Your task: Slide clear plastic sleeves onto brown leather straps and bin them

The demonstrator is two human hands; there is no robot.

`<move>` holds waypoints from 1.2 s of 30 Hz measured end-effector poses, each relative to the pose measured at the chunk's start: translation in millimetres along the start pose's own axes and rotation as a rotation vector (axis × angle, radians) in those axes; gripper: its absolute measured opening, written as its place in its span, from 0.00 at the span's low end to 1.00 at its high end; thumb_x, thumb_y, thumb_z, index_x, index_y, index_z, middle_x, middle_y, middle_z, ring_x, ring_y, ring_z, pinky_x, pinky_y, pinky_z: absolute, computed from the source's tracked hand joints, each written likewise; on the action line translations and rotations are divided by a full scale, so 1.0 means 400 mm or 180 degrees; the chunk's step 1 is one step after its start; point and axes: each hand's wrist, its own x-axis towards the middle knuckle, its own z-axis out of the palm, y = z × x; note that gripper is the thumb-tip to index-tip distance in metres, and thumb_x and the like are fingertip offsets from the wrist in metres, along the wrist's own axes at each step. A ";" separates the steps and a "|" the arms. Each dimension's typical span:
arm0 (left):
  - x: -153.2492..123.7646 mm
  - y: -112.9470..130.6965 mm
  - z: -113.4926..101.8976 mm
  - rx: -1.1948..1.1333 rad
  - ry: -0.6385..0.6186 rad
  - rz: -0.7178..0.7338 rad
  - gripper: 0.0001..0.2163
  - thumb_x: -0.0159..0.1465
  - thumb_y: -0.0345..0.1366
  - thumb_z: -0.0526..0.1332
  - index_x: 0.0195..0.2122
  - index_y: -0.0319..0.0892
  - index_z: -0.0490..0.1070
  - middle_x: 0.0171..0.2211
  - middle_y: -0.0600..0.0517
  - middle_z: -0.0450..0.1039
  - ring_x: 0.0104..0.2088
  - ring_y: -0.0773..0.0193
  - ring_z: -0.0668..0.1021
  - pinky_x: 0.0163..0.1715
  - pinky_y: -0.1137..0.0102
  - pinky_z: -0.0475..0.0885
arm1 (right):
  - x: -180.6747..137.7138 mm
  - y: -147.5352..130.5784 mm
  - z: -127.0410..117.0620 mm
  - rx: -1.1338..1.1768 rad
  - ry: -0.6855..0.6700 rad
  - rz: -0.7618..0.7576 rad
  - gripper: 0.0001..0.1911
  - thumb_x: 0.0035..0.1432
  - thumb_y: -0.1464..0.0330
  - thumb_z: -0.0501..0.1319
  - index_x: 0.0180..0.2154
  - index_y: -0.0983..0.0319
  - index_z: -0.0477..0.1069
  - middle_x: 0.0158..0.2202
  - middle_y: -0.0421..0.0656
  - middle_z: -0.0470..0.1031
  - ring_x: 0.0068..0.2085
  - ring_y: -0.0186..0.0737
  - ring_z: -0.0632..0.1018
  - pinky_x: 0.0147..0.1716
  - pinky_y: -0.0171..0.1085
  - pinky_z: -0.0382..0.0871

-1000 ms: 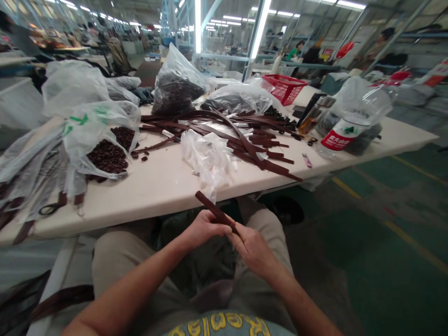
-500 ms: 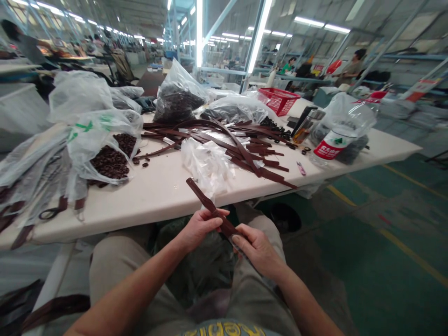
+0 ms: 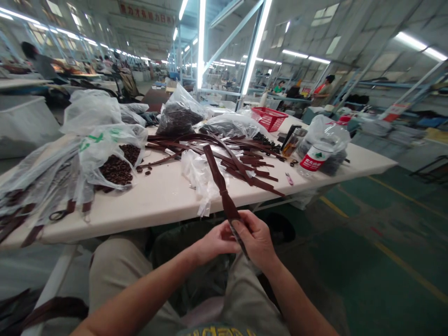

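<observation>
A dark brown strap [image 3: 227, 200] rises at a slant from my hands, with a narrowed, banded spot partway along it. My right hand [image 3: 257, 240] is closed on its lower part, thumb pressed flat on top. My left hand [image 3: 219, 242] is curled against the same lower part from the left, its fingertips partly hidden behind the strap. Both hands are above my lap, just off the table's front edge. Beyond the strap's upper end lie crumpled clear plastic wrappers [image 3: 198, 172] and a pile of similar brown straps [image 3: 252, 163].
On the white table [image 3: 161, 196] a plastic bag [image 3: 105, 135] spills small brown rings [image 3: 121, 168]. Bagged straps [image 3: 38, 186] hang at the left. A red basket [image 3: 269, 119], a large plastic bottle [image 3: 315, 156] and a small pink tool [image 3: 289, 178] lie to the right.
The strap has swung more upright, its upper end moving up and right. My left hand has slid down it to beside my right hand. The camera view has shifted slightly.
</observation>
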 end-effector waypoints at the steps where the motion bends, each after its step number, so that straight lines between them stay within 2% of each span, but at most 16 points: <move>1: 0.006 -0.021 0.025 0.0067 -0.0124 -0.0110 0.30 0.45 0.41 0.77 0.48 0.37 0.75 0.42 0.44 0.78 0.44 0.53 0.77 0.47 0.63 0.70 | 0.006 -0.015 0.002 0.0111 0.0030 -0.0080 0.10 0.61 0.61 0.62 0.40 0.60 0.73 0.32 0.40 0.80 0.32 0.36 0.81 0.34 0.33 0.75; 3: 0.013 -0.052 0.072 0.0205 -0.0316 -0.0296 0.24 0.45 0.42 0.76 0.41 0.34 0.77 0.37 0.45 0.78 0.39 0.56 0.78 0.45 0.63 0.71 | 0.019 -0.049 0.000 0.0375 0.0146 -0.0190 0.08 0.60 0.62 0.63 0.39 0.59 0.73 0.33 0.40 0.81 0.33 0.36 0.81 0.34 0.33 0.76; 6: 0.008 -0.066 0.107 0.0294 -0.0493 -0.0509 0.23 0.49 0.43 0.74 0.43 0.35 0.76 0.34 0.48 0.77 0.34 0.62 0.76 0.40 0.66 0.71 | 0.039 -0.092 -0.035 0.0817 0.0690 -0.0332 0.07 0.58 0.63 0.65 0.38 0.59 0.74 0.32 0.39 0.82 0.32 0.35 0.81 0.32 0.32 0.75; 10: -0.027 -0.039 0.059 0.0578 -0.0309 -0.0732 0.23 0.47 0.41 0.74 0.43 0.36 0.76 0.30 0.53 0.75 0.31 0.66 0.74 0.36 0.70 0.69 | 0.048 -0.093 -0.140 0.1429 0.1698 -0.0351 0.13 0.48 0.63 0.71 0.36 0.60 0.75 0.30 0.38 0.81 0.30 0.32 0.80 0.32 0.31 0.76; 14: -0.077 -0.006 -0.039 0.1089 -0.0146 -0.1108 0.19 0.53 0.46 0.69 0.37 0.35 0.76 0.27 0.52 0.74 0.27 0.65 0.74 0.33 0.69 0.69 | -0.007 0.000 -0.247 0.1865 0.2258 0.0423 0.19 0.36 0.65 0.76 0.33 0.61 0.75 0.31 0.38 0.81 0.33 0.32 0.81 0.35 0.30 0.77; 18: -0.109 0.035 -0.109 0.1841 -0.0128 -0.1284 0.15 0.58 0.45 0.64 0.35 0.37 0.76 0.24 0.53 0.74 0.25 0.66 0.74 0.29 0.72 0.69 | -0.141 0.156 -0.303 0.2102 0.2566 0.1469 0.24 0.28 0.66 0.78 0.32 0.60 0.76 0.34 0.38 0.82 0.35 0.35 0.82 0.36 0.31 0.79; 20: -0.110 0.058 -0.130 0.2430 -0.0292 -0.1328 0.11 0.59 0.41 0.63 0.35 0.38 0.77 0.23 0.54 0.73 0.24 0.68 0.73 0.27 0.75 0.67 | -0.222 0.224 -0.308 0.1789 0.2329 0.2007 0.23 0.29 0.63 0.77 0.31 0.61 0.76 0.32 0.40 0.82 0.32 0.38 0.82 0.33 0.34 0.79; 22: -0.101 0.077 -0.140 0.3040 -0.0527 -0.1286 0.09 0.61 0.38 0.62 0.36 0.40 0.78 0.23 0.55 0.74 0.23 0.69 0.73 0.25 0.76 0.64 | -0.293 0.266 -0.301 0.0906 0.1539 0.2545 0.21 0.37 0.54 0.74 0.28 0.62 0.75 0.26 0.43 0.80 0.28 0.42 0.81 0.27 0.37 0.78; 23: -0.094 0.083 -0.142 0.3355 -0.0651 -0.1197 0.08 0.61 0.37 0.62 0.37 0.42 0.79 0.23 0.55 0.74 0.23 0.69 0.73 0.24 0.77 0.64 | -0.318 0.275 -0.294 0.0301 0.1070 0.2547 0.22 0.43 0.50 0.69 0.27 0.63 0.75 0.24 0.44 0.79 0.26 0.43 0.80 0.26 0.38 0.77; 25: -0.078 0.087 -0.136 0.4010 -0.0895 -0.0839 0.07 0.60 0.36 0.63 0.37 0.44 0.80 0.24 0.55 0.76 0.25 0.68 0.75 0.25 0.76 0.63 | -0.341 0.271 -0.274 -0.0996 0.0523 0.1958 0.24 0.53 0.47 0.61 0.30 0.61 0.75 0.26 0.45 0.80 0.28 0.44 0.81 0.28 0.38 0.77; 27: -0.062 0.083 -0.122 0.4596 -0.1130 -0.0354 0.06 0.60 0.36 0.65 0.37 0.46 0.80 0.28 0.54 0.79 0.28 0.66 0.77 0.26 0.75 0.63 | -0.325 0.252 -0.247 -0.2031 0.0362 0.0858 0.22 0.57 0.49 0.58 0.39 0.59 0.76 0.38 0.46 0.81 0.39 0.46 0.82 0.37 0.39 0.78; 29: -0.049 0.074 -0.103 0.4978 -0.1315 0.0066 0.05 0.60 0.37 0.66 0.37 0.48 0.80 0.30 0.54 0.80 0.30 0.65 0.79 0.26 0.74 0.63 | -0.286 0.237 -0.213 -0.2585 0.0126 -0.0180 0.22 0.58 0.53 0.59 0.49 0.57 0.73 0.50 0.47 0.78 0.49 0.48 0.79 0.47 0.42 0.76; 30: -0.044 0.070 -0.094 0.5114 -0.1379 0.0233 0.05 0.61 0.38 0.66 0.36 0.48 0.79 0.30 0.54 0.80 0.31 0.65 0.79 0.25 0.74 0.62 | -0.264 0.235 -0.194 -0.2693 -0.0112 -0.0541 0.22 0.58 0.55 0.60 0.51 0.57 0.71 0.51 0.47 0.77 0.50 0.47 0.79 0.48 0.42 0.76; 33: -0.036 0.057 -0.079 0.5442 -0.1466 0.0692 0.04 0.61 0.39 0.65 0.33 0.47 0.78 0.28 0.55 0.80 0.30 0.65 0.80 0.21 0.72 0.61 | -0.217 0.255 -0.145 -0.2713 -0.0868 -0.0895 0.11 0.63 0.62 0.57 0.43 0.56 0.74 0.37 0.42 0.81 0.38 0.41 0.82 0.36 0.34 0.78; 34: -0.036 0.053 -0.079 0.5516 -0.1466 0.0815 0.04 0.61 0.39 0.65 0.32 0.46 0.78 0.27 0.55 0.79 0.29 0.65 0.80 0.20 0.71 0.60 | -0.210 0.270 -0.135 -0.2661 -0.1012 -0.0904 0.11 0.65 0.64 0.54 0.39 0.56 0.75 0.32 0.41 0.81 0.33 0.39 0.82 0.31 0.32 0.77; 36: -0.038 0.044 -0.087 0.5587 -0.1433 0.0948 0.05 0.61 0.38 0.66 0.30 0.45 0.77 0.26 0.55 0.78 0.29 0.66 0.79 0.19 0.71 0.60 | -0.211 0.306 -0.134 -0.2537 -0.1167 -0.0922 0.13 0.66 0.64 0.52 0.36 0.56 0.74 0.30 0.40 0.80 0.30 0.37 0.81 0.28 0.30 0.76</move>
